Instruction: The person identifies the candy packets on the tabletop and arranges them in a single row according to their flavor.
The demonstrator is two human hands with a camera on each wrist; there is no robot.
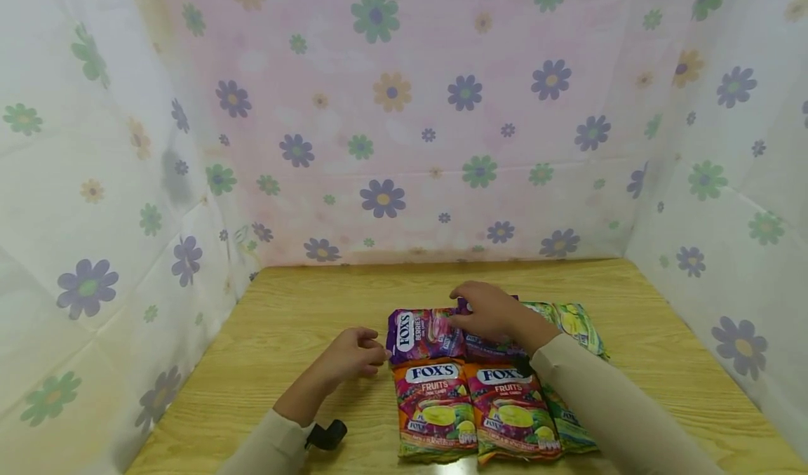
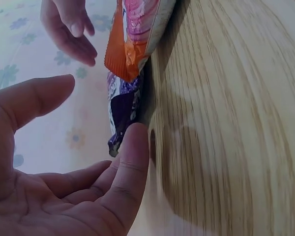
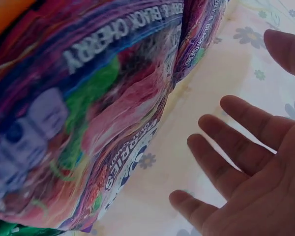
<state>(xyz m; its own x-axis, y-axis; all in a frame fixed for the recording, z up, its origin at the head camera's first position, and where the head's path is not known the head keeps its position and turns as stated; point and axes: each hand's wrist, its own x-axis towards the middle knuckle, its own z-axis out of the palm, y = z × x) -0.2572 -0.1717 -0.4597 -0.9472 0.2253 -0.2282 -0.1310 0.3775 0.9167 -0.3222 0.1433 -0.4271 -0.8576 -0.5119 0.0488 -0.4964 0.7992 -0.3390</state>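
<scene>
My left hand (image 1: 353,356) is just beside the left end of a purple Fox's Berries candy bag (image 1: 413,336), holding nothing. In the left wrist view its thumb and fingers (image 2: 130,152) are spread apart, close to the purple bag (image 2: 123,101). Whether a fingertip touches it I cannot tell. Above a second purple bag (image 1: 486,349) hovers my right hand (image 1: 491,311), partly covering it. The right wrist view has that hand's fingers (image 3: 236,157) extended, away from the Berries bag (image 3: 123,108). Two orange Fox's Fruits bags (image 1: 435,412) lie in front of the purple ones.
Yellow-green candy bags (image 1: 577,324) lie at the back right. Another green bag (image 1: 571,422) shows at the front right, partly under my right sleeve (image 1: 612,405). Flower-print cloth (image 1: 416,145) walls the wooden table (image 1: 303,299) on three sides.
</scene>
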